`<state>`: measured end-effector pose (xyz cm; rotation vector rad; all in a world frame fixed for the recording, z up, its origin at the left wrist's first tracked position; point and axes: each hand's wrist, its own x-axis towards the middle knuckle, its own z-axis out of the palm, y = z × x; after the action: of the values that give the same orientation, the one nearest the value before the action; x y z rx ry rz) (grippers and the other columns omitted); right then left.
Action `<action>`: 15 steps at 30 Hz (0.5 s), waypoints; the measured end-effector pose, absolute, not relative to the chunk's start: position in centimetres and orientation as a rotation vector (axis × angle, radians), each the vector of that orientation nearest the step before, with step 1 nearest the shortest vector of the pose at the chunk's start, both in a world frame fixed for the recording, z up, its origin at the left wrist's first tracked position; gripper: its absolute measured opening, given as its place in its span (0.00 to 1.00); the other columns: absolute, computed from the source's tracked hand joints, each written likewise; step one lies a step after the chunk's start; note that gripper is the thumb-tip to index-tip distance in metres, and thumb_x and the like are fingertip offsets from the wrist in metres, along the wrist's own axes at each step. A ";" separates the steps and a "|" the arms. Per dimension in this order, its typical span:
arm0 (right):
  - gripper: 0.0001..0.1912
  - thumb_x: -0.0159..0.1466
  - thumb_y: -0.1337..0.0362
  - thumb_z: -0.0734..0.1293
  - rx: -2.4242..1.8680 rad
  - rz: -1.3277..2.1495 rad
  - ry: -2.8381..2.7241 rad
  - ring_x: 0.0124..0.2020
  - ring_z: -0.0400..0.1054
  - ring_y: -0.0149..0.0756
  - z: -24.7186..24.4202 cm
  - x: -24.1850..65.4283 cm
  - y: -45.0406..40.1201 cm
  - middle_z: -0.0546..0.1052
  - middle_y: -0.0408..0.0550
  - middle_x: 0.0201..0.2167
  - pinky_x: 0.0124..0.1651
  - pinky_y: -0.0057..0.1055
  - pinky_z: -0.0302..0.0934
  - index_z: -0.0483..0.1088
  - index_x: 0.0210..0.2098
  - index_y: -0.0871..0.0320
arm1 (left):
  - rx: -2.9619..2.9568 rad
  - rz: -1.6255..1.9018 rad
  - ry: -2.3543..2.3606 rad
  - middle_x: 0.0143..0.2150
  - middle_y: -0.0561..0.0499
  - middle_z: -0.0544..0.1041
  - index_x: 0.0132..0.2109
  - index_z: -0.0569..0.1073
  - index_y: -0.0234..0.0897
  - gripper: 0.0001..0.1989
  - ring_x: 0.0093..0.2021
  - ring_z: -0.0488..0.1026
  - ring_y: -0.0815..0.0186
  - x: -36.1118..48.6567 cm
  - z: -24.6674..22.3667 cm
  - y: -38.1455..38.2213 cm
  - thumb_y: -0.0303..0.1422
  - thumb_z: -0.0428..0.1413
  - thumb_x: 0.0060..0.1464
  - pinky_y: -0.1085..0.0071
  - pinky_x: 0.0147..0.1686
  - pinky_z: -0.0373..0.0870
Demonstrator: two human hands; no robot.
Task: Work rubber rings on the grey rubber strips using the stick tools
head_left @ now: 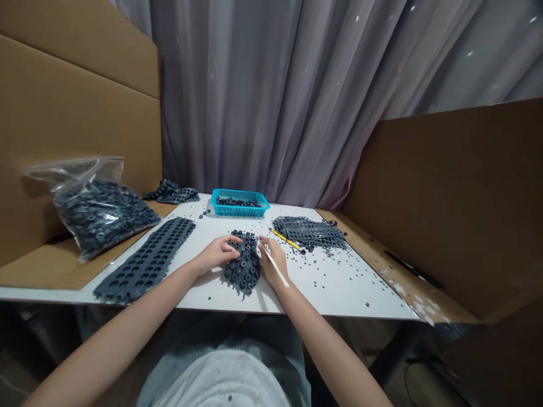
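Observation:
In front of me on the white table lies a dark grey moulded rubber sheet covered with small round parts that have holes in them. My left hand rests on its left edge, thumb and forefinger curled together over the sheet; whether a small piece sits between them I cannot make out. At the sheet's right edge, my right hand is closed around a thin white stick, held like a pen. The stick's tip is hidden by the fingers.
A long perforated rubber sheet lies left. Behind stands a blue basket of dark parts. At right are flattened perforated sheets, a yellow pen-like tool and scattered black bits. A clear bag of rings leans against the cardboard wall.

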<state>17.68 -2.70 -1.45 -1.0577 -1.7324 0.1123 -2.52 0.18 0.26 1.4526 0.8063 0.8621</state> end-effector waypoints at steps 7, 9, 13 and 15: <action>0.07 0.65 0.59 0.62 -0.937 0.276 -1.656 0.55 0.63 0.44 -0.1 17.5 -4.7 0.72 0.53 0.51 0.57 0.47 0.55 0.68 0.35 0.54 | 1.366 0.897 0.718 0.28 0.53 0.73 0.48 0.68 0.36 0.26 0.25 0.69 0.70 -2.6 0.6 0.0 0.40 0.64 0.43 0.76 0.26 0.61; 0.05 0.65 0.61 0.62 -0.841 0.305 -1.712 0.49 0.67 0.42 0.2 17.2 -5.1 0.75 0.52 0.45 0.53 0.43 0.59 0.68 0.34 0.54 | 1.338 0.884 0.686 0.33 0.50 0.75 0.51 0.66 0.37 0.29 0.28 0.72 0.68 -2.7 0.8 -0.1 0.40 0.65 0.42 0.74 0.28 0.63; 0.04 0.65 0.61 0.63 -0.750 0.307 -1.839 0.42 0.70 0.40 0.2 16.9 -5.3 0.75 0.50 0.37 0.47 0.39 0.63 0.68 0.35 0.54 | 1.293 0.891 0.671 0.38 0.48 0.76 0.52 0.66 0.37 0.33 0.29 0.72 0.68 -2.6 0.9 -0.1 0.37 0.68 0.39 0.74 0.28 0.63; 0.04 0.65 0.62 0.63 -0.740 0.317 -1.872 0.42 0.70 0.39 0.2 16.8 -5.3 0.76 0.50 0.38 0.47 0.39 0.63 0.68 0.35 0.53 | 1.274 0.903 0.675 0.37 0.48 0.76 0.52 0.66 0.36 0.32 0.29 0.73 0.68 -2.6 0.9 -0.1 0.35 0.68 0.39 0.74 0.29 0.64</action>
<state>16.81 -5.27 0.21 -0.7396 -1.8724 0.3169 -2.57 -0.12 0.92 1.2743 0.6746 0.9034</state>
